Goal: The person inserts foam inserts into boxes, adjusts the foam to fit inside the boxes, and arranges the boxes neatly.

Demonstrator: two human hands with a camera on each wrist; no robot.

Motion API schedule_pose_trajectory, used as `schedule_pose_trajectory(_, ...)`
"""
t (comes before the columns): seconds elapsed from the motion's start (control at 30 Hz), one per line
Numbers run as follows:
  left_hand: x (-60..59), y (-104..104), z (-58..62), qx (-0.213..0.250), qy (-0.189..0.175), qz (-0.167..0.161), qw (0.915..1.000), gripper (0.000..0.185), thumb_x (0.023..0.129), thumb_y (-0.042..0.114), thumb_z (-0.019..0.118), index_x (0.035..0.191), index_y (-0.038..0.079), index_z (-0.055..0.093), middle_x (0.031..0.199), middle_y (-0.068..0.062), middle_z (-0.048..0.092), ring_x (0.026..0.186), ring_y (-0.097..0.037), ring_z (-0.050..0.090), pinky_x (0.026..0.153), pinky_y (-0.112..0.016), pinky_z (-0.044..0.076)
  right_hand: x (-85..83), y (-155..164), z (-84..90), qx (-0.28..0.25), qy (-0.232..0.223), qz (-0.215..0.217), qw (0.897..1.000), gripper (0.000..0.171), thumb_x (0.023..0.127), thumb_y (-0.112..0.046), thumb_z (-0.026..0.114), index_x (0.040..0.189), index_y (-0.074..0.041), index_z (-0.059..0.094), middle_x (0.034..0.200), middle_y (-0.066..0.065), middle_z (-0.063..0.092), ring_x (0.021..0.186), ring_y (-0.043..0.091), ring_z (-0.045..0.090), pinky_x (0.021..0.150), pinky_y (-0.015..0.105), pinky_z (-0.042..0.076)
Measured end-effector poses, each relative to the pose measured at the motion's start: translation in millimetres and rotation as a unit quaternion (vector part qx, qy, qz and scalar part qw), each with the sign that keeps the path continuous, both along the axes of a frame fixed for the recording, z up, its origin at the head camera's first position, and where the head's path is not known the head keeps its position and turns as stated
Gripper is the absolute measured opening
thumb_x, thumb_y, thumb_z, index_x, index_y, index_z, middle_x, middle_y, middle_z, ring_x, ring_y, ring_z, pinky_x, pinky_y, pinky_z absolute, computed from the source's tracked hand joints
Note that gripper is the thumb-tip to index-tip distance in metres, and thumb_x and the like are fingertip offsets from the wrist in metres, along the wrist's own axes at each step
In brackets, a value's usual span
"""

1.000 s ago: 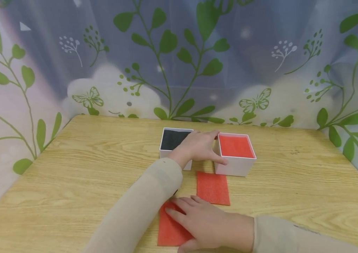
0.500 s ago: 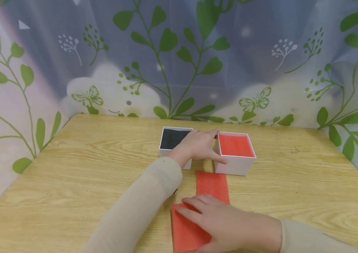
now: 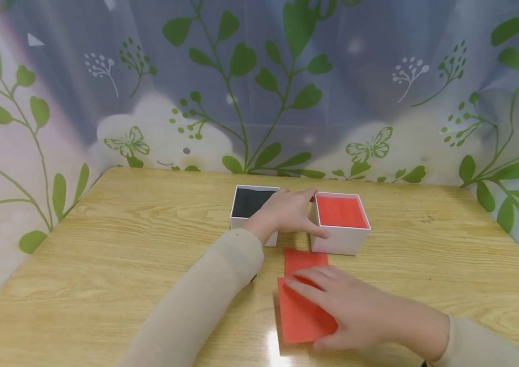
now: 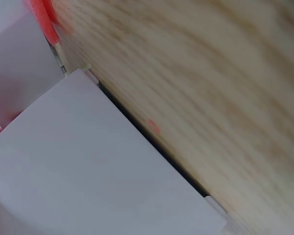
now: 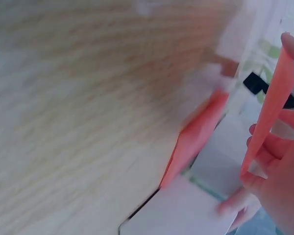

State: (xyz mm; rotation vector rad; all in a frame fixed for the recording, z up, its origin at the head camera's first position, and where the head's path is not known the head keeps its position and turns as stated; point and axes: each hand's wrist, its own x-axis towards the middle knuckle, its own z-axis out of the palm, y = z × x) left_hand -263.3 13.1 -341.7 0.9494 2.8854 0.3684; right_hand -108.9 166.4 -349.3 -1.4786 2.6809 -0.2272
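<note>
My right hand [image 3: 351, 308] holds a red felt-like square [image 3: 305, 316] by its edges, thumb at the near side and fingertips at the far side. In the right wrist view, the red square is lifted off the tabletop. It overlaps a second red square [image 3: 305, 260] lying flat before the boxes. My left hand [image 3: 291, 211] grips the left side of a white box [image 3: 338, 242], thumb on its front and a fingertip at its back corner. Red sheets fill this box nearly to the rim. A smooth white box wall [image 4: 98, 161] fills much of the left wrist view.
Left of that box stands another white box [image 3: 241, 223] with black sheets [image 3: 251, 203] inside, partly covered by the left hand and sleeve. Both stand on a wood-grain table [image 3: 126, 244]. A leaf-patterned curtain [image 3: 149, 76] hangs behind the table's far edge.
My right hand has picked the near red square up off the table and carried it right and forward, over the flat red square. My left hand and both boxes stay in place.
</note>
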Motion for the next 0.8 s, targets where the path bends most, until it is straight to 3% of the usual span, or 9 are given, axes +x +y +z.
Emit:
schedule_pose_trajectory(0.13, 0.2, -0.3, -0.1, -0.003, 0.004, -0.002, 1.0, 0.106, 0.067, 0.074, 0.061, 0.147, 0.014, 0.028, 0.132, 0.009, 0.052, 0.119, -0.013, 0.048, 0.108, -0.041, 0.023, -5.5, 11.7, 1.4, -0.013, 0.026, -0.007, 1.0, 0.084, 0.079, -0.054, 0.066, 0.145, -0.013, 0.033, 0.141, 0.002, 0.038, 0.128, 0.021, 0.033, 0.1, 0.044, 0.037)
schedule_pose_trajectory(0.3, 0.9, -1.2, 0.6, -0.001, 0.007, -0.002, 1.0, 0.104, 0.068, 0.073, 0.062, 0.146, 0.014, 0.029, 0.13, 0.008, 0.053, 0.118, -0.016, 0.049, 0.107, -0.041, 0.025, -9.9, 22.2, 2.7, -0.015, 0.014, -0.024, 0.999, 0.084, 0.079, -0.052, 0.068, 0.145, -0.013, 0.034, 0.141, 0.002, 0.037, 0.129, 0.022, 0.032, 0.1, 0.047, 0.036)
schedule_pose_trajectory(0.6, 0.0, -0.7, -0.3, -0.005, 0.003, -0.002, 1.0, 0.107, 0.066, 0.076, 0.06, 0.147, 0.014, 0.027, 0.131, 0.007, 0.053, 0.12, -0.016, 0.047, 0.108, -0.042, 0.023, -19.2, 37.1, 1.3, -0.056, 0.08, 0.003, 0.995, 0.092, 0.073, -0.045, 0.077, 0.145, -0.009, 0.032, 0.149, 0.006, 0.028, 0.131, 0.028, 0.031, 0.098, 0.043, 0.036)
schedule_pose_trajectory(0.8, 0.9, -0.1, 1.6, -0.008, -0.001, 0.002, 1.0, 0.109, 0.065, 0.077, 0.06, 0.148, 0.014, 0.026, 0.132, 0.008, 0.052, 0.12, -0.015, 0.048, 0.108, -0.042, 0.023, -24.8, 43.4, 6.4, -0.047, 0.063, -0.021, 0.997, 0.094, 0.073, -0.043, 0.077, 0.148, -0.013, 0.028, 0.149, 0.002, 0.027, 0.133, 0.024, 0.028, 0.097, 0.048, 0.038)
